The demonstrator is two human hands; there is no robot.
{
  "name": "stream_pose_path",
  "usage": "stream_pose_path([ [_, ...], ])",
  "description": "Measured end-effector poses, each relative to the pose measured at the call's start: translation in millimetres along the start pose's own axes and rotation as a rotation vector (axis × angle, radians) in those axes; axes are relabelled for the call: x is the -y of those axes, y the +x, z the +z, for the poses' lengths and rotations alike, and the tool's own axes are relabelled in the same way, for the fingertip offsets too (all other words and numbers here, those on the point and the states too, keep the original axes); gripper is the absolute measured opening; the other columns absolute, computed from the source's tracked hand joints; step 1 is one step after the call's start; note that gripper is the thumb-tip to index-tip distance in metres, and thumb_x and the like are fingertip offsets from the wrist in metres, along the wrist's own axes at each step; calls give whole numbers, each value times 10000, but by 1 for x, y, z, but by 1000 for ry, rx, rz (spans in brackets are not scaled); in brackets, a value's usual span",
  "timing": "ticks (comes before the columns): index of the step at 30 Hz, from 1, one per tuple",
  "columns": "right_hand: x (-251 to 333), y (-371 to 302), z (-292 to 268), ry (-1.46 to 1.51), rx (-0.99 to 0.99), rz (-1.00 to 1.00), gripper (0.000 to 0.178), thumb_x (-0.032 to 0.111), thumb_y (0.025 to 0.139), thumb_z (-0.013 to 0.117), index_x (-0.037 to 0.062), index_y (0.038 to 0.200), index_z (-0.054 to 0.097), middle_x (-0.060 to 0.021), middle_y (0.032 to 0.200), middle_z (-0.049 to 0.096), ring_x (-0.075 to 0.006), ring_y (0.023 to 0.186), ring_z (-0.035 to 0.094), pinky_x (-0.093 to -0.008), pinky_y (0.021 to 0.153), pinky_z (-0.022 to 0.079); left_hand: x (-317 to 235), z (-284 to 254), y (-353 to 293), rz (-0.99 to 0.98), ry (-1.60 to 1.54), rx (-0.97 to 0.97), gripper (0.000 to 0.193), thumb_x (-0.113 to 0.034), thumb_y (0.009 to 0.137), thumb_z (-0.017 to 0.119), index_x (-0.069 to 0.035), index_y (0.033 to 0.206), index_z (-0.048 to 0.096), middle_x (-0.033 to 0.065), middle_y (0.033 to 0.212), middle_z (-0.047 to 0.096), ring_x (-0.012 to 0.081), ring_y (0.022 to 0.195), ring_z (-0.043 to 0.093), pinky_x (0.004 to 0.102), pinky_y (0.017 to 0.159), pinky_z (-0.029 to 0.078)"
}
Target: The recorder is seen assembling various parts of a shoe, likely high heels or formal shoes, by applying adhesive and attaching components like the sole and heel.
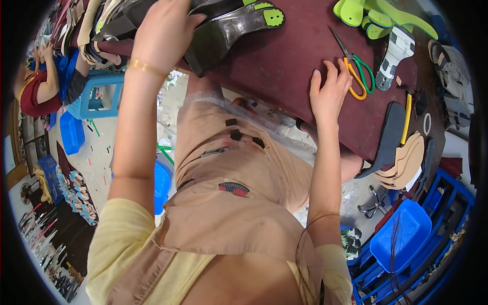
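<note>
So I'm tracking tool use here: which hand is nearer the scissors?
Right. The right hand lies flat on the table beside the scissors; the left hand is far across, on a dark shoe sole.

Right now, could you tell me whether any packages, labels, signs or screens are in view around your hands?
None that I can make out.
Left hand: grips dark shoe soles at the table's far edge.
Right hand: flat on the maroon table, beside orange-and-green scissors.
</note>
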State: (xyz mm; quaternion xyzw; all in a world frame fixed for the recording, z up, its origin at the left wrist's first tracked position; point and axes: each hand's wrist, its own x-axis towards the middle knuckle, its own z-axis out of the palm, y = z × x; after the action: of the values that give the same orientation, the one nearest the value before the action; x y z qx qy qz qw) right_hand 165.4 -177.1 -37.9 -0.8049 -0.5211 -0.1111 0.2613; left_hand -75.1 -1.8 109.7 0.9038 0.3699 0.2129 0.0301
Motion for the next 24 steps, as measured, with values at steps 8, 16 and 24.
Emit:
stream_pose_path([
  [8,-14,-3,-3,231,-63,77,238,170,816,611,43,1016,594,-162,1210,467,-364,1139,405,-459,976,328,1,38,79,130,196,832,438,-283,616,772,-45,942,603,179,903,640,347,908,608,399,783,476],
  [16,-15,-6,-8,281,-144,107,145,114,807,610,45,934,620,-126,1120,543,-315,1072,471,-416,921,374,10,29,64,118,167,518,305,-154,720,676,-46,991,585,164,867,627,324,860,608,386,747,480],
  [24,-48,1,-27,217,-476,73,112,44,761,642,64,871,634,-97,954,614,-274,930,559,-378,830,437,-74,38,-36,442,-412,559,248,-164,774,647,-66,992,583,93,852,583,273,775,594,354,671,483],
])
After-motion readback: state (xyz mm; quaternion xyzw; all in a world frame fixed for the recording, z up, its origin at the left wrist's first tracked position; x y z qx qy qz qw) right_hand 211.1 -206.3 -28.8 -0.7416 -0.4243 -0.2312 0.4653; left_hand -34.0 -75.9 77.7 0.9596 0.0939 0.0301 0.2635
